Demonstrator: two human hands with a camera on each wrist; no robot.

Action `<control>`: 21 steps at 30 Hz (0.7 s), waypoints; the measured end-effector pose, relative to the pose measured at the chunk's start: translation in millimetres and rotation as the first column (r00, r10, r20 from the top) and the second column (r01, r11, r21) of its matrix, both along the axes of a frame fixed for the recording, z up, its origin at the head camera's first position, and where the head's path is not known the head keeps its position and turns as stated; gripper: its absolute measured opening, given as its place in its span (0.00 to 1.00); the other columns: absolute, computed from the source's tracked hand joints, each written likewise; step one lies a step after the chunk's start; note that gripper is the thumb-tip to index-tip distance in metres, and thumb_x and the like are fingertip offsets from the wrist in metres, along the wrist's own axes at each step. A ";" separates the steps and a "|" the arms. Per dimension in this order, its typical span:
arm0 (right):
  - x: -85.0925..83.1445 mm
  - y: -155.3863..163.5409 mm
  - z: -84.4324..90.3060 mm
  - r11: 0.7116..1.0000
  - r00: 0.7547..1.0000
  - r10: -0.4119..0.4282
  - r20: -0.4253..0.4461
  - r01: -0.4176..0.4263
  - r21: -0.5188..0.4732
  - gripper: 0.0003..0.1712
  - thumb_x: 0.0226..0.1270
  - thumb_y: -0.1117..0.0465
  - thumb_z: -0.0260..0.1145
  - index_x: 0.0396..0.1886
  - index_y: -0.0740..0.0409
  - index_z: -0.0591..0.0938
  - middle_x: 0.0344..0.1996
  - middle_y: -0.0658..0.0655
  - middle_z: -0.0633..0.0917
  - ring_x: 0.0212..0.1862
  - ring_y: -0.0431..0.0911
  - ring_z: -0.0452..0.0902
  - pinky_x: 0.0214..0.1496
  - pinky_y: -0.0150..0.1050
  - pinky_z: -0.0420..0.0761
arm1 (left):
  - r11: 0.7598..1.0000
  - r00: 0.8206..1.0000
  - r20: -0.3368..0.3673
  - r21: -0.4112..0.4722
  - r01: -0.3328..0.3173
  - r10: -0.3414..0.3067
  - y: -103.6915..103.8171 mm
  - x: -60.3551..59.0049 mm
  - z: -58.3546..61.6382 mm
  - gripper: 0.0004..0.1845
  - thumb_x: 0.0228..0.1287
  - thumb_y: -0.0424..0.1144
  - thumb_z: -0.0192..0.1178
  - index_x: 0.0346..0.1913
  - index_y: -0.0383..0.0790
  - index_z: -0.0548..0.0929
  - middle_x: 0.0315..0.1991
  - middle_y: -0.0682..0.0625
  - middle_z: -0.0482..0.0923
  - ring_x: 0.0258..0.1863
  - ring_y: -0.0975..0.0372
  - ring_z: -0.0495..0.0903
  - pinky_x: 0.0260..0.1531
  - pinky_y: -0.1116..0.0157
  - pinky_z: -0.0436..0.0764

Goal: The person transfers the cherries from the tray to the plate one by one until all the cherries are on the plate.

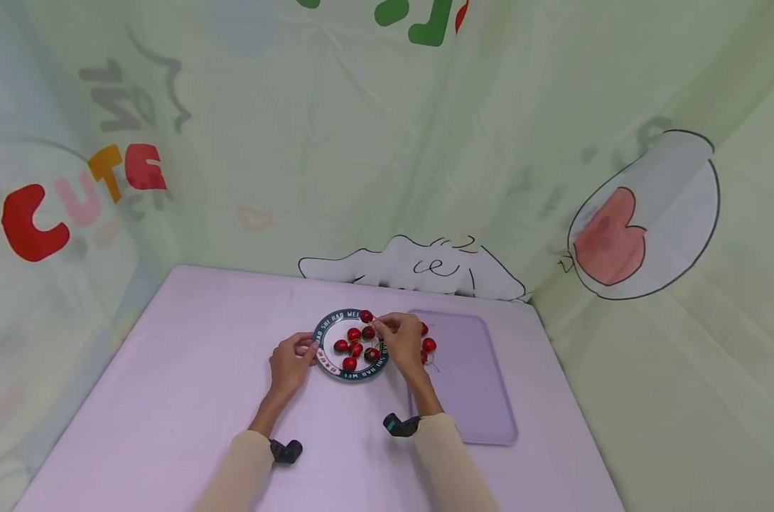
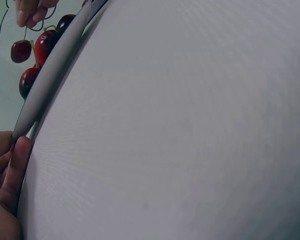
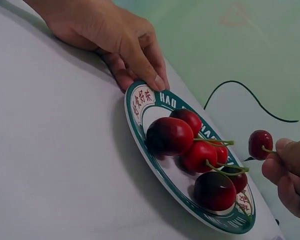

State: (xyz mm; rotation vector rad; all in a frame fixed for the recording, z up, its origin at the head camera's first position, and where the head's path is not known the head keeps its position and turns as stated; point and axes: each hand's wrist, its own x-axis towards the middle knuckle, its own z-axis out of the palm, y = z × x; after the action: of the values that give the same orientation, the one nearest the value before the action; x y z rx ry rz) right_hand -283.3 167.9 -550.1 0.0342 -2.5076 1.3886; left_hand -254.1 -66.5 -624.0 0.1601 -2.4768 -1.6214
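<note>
from here i see the right hand (image 1: 402, 343) pinch a cherry (image 3: 259, 142) by its stem (image 3: 268, 150), the left hand (image 1: 291, 363) grip the plate (image 1: 355, 376); if this thin stem slips, the cherry may fall.

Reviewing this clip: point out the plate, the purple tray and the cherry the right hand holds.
Plate (image 3: 142, 102): right wrist view, on its patterned rim.
Purple tray (image 1: 466, 380): head view, on its bare middle.
Held cherry (image 3: 259, 144): right wrist view, on its red side.

Curtained tabletop booth in a room of unclear kind: a pale pink table (image 1: 169, 398) edged by hanging fabric (image 1: 348, 156) printed with cartoon drawings (image 1: 662, 213) and coloured letters (image 1: 91, 195).
</note>
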 end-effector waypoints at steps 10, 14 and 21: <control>0.4 -16.5 4.8 0.980 1.000 -0.001 0.025 -0.004 0.200 0.07 0.72 0.64 0.77 0.46 0.60 0.95 0.38 0.58 0.95 0.37 0.47 0.86 0.41 0.35 0.87 | 1.000 1.000 0.015 0.009 0.014 -0.014 0.4 3.8 2.5 0.17 0.78 0.37 0.68 0.64 0.36 0.87 0.49 0.41 0.92 0.29 0.65 0.89 0.37 0.78 0.79; -0.7 -17.4 7.0 0.978 1.000 -0.013 0.021 0.008 0.211 0.07 0.72 0.64 0.77 0.46 0.60 0.95 0.38 0.59 0.95 0.37 0.48 0.86 0.41 0.36 0.87 | 1.000 1.000 0.005 0.011 0.008 -0.008 0.5 2.2 1.3 0.17 0.78 0.36 0.68 0.64 0.36 0.87 0.48 0.41 0.91 0.29 0.64 0.89 0.36 0.77 0.80; -7.7 -17.1 -0.8 0.959 1.000 -0.001 0.019 -0.005 0.282 0.07 0.71 0.61 0.78 0.45 0.57 0.96 0.36 0.56 0.95 0.35 0.45 0.85 0.39 0.34 0.82 | 1.000 1.000 0.004 0.013 0.005 -0.005 0.8 0.4 -0.8 0.16 0.77 0.36 0.68 0.63 0.36 0.87 0.48 0.40 0.91 0.28 0.66 0.88 0.34 0.77 0.82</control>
State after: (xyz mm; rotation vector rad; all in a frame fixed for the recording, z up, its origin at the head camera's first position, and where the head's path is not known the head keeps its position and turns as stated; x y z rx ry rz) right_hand -291.1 150.8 -550.9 0.0803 -2.7014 1.0245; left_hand -253.6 -65.8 -624.8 0.1589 -2.4718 -1.6415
